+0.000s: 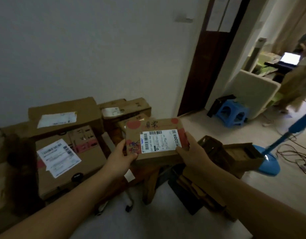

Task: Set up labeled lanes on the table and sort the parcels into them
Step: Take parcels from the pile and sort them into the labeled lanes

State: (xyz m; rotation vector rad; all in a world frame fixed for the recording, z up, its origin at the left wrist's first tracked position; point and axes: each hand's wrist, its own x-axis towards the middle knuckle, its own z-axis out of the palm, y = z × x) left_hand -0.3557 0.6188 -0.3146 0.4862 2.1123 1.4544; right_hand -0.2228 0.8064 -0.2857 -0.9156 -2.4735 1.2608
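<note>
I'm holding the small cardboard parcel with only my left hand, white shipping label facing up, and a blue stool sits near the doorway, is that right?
Not only the left: the head view shows the left hand and the right hand both gripping the small cardboard parcel, one at each side. Its white shipping label faces up, and the blue stool sits near the doorway.

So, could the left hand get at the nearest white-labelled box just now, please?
Probably yes, once freed: the left hand helps the right hand hold the small parcel, but the white-labelled box lies uncovered just beside it.
</note>
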